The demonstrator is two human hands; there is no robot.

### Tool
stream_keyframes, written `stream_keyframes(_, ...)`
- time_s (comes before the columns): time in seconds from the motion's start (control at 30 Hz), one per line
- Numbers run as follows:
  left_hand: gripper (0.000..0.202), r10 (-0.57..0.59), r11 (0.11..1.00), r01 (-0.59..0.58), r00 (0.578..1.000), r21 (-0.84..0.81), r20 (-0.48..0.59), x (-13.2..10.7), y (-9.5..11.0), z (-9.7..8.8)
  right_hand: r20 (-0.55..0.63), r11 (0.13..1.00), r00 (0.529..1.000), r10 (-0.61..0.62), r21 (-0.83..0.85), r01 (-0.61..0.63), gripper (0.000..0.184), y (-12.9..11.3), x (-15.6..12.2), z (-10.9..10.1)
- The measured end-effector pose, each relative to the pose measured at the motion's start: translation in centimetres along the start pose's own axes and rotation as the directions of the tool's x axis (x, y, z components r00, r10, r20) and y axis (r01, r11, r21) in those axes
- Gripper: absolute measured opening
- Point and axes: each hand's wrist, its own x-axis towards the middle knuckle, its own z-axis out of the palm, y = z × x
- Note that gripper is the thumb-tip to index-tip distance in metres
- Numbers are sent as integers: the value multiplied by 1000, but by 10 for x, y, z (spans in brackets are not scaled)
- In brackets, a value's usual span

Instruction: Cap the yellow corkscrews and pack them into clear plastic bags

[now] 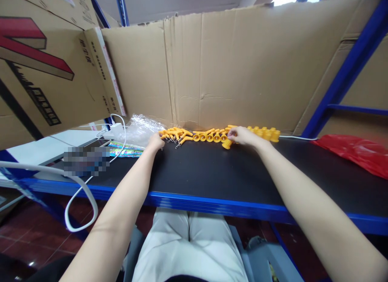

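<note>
My right hand (241,135) is closed around a yellow cup-ended plastic piece (226,144), tilted with its wide end toward me. Left of it, a row of similar yellow cup-ended pieces (209,138) lies with round openings facing me. Behind and right of that hand stand several yellow knobbed pieces (266,134) in a block. My left hand (155,141) is curled at the left end of a pile of yellow branched pieces (176,133) with small metal clasps. What its fingers hold is hidden.
Clear plastic bags (141,126) and a white cable (124,132) lie left of the pile. A red plastic bag (357,150) rests at the right. A cardboard wall (242,68) closes off the back; the black tabletop (212,173) has a blue metal front edge (218,205).
</note>
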Motion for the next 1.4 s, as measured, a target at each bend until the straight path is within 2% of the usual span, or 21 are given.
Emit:
stream_keyframes(0.1, 48, -40, 999, 40, 999, 25, 6, 2, 1, 2, -14, 997, 997, -82, -7, 82, 9, -2, 4, 11)
stream_keyframes(0.27, 38, 126, 976, -110, 989, 190, -73, 1, -3, 5, -111, 983, 976, -185, -13, 185, 16, -5, 8, 27)
stream_keyframes(0.37, 40, 167, 952, -139, 982, 272, -83, 2, -9, 8, -81, 986, 985, -149, 59, 154, 20, -10, 5, 31)
stream_keyframes(0.53, 37, 82, 953, -96, 995, 287, 62, 7, -15, 12, 33, 996, 998, -47, 83, 44, 26, -20, -2, 37)
stream_keyframes(0.73, 26, 98, 962, -84, 994, 261, -39, 11, -18, 16, 89, 995, 996, -22, 100, 13, 26, -33, -5, 48)
stream_keyframes(0.87, 24, 132, 975, -112, 987, 191, -96, 13, -16, 15, 47, 992, 995, -94, -76, 97, 24, -38, -5, 47)
stream_keyframes(0.97, 26, 234, 970, -218, 960, 108, -157, 12, -7, 9, -8, 963, 977, -213, -168, 209, 22, -38, -5, 42)
stream_keyframes(1.03, 26, 305, 952, -295, 930, 79, -204, 7, 2, 5, -19, 957, 967, -256, -145, 250, 23, -39, -6, 40)
stream_keyframes(1.1, 26, 395, 918, -391, 895, 60, -207, 0, 13, 2, -26, 954, 958, -287, -93, 284, 22, -41, -6, 38)
stream_keyframes(1.23, 30, 553, 833, -553, 831, 27, -65, -15, 31, 6, -44, 939, 938, -344, -5, 345, 24, -47, -8, 36)
stream_keyframes(1.4, 23, 621, 782, -623, 782, 30, 53, -26, 41, 16, -32, 937, 938, -345, 52, 346, 28, -51, -10, 38)
